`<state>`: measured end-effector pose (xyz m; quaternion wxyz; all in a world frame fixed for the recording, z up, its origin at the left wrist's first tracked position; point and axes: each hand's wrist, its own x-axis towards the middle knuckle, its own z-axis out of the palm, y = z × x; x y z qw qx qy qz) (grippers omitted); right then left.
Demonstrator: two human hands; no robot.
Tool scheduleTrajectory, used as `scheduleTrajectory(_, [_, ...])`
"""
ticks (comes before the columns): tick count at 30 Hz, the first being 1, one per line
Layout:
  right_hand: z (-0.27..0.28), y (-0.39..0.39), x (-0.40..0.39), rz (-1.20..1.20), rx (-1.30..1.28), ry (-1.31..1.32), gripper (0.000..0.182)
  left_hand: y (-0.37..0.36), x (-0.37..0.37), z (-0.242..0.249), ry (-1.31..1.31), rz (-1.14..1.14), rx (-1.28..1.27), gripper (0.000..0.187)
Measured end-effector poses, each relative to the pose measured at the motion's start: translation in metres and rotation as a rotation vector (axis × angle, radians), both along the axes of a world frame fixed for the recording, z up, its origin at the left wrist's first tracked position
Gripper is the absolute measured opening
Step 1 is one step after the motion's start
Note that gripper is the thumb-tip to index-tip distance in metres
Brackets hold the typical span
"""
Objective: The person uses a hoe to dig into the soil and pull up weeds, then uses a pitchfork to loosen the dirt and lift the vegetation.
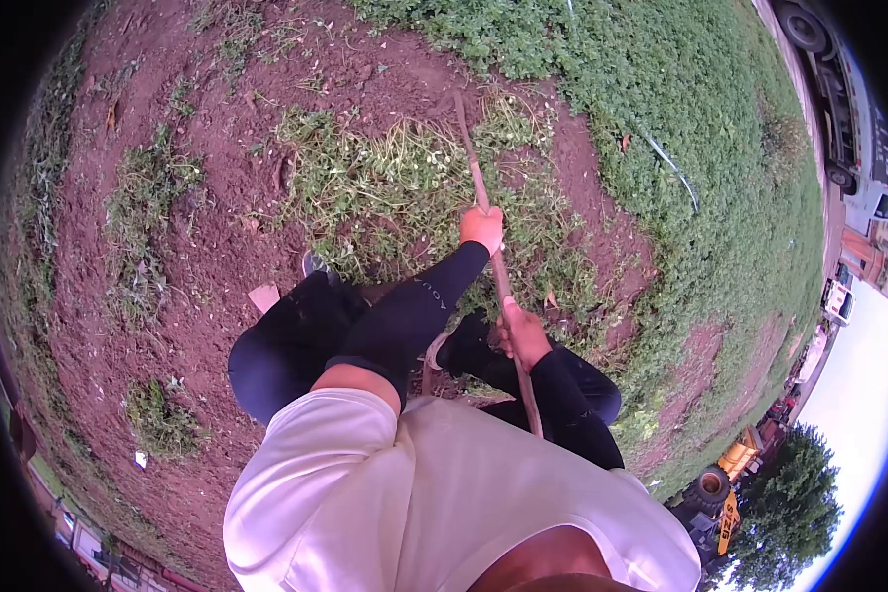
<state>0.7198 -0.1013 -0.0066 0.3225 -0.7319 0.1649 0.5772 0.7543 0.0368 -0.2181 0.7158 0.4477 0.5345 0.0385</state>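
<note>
A long wooden pole (475, 170), perhaps a tool handle, slants from near my waist out to the soil ahead. Its far tip is thin and dark, and I cannot make out a tool head there. My left hand (481, 228) is wrapped round the pole about midway along. Lower down, closer to my body, my right hand (525, 336) grips the same pole. Under and around the pole lies a patch of pulled, wilting green plants (385, 183), some with pale stems and roots showing. My own legs partly cover the near side of this patch.
Dense low green crop (701, 197) grows on the right, with a pale thin hose or strip (673, 170) lying in it. Reddish bare soil (217, 247) with scattered weeds spreads left. Far right are a truck (863, 148) and a yellow excavator (730, 483) beside a tree (784, 503).
</note>
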Motion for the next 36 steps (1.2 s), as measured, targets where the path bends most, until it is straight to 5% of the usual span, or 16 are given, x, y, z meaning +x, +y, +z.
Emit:
scheduleTrajectory(1, [-0.010, 0.017, 0.003, 0.010, 0.074, -0.007, 0.051, 0.041, -0.002, 0.046, -0.013, 0.046, -0.074, 0.031])
scheduleTrajectory(5, [-0.048, 0.115, 0.009, 0.129, 0.194, -0.015, 0.050, 0.162, -0.024, 0.024, 0.027, 0.118, 0.044, 0.034])
scheduleTrajectory(7, [-0.051, 0.117, -0.016, 0.128, 0.122, 0.071, 0.049, 0.158, -0.053, 0.021, 0.113, 0.036, 0.059, 0.038])
scheduleTrajectory(13, [0.010, -0.019, -0.041, 0.175, -0.007, 0.177, 0.054, -0.009, -0.104, 0.043, 0.148, 0.145, -0.173, 0.035])
scheduleTrajectory(19, [0.027, -0.020, -0.067, 0.141, 0.145, 0.067, 0.052, 0.011, -0.106, 0.091, 0.023, 0.254, -0.052, 0.028])
scheduleTrajectory(22, [0.060, 0.022, -0.055, 0.133, 0.282, -0.085, 0.046, 0.057, -0.091, 0.170, -0.193, 0.289, 0.003, 0.030])
scheduleTrajectory(26, [0.096, 0.034, -0.033, 0.376, 0.203, -0.424, 0.049, 0.087, -0.103, 0.234, -0.145, -0.365, 0.080, 0.050])
scheduleTrajectory(29, [0.152, -0.011, 0.002, 0.525, 0.130, -0.633, 0.062, 0.091, -0.138, 0.321, -0.251, -0.523, 0.111, 0.081])
scheduleTrajectory(33, [0.189, -0.147, 0.054, 0.654, -0.044, -1.142, 0.069, 0.145, -0.197, 0.330, -0.029, -0.611, 0.320, 0.069])
scheduleTrajectory(36, [0.196, -0.244, 0.036, 0.441, -0.238, -0.999, 0.082, 0.182, -0.248, 0.305, 0.175, -0.676, 0.380, 0.062])
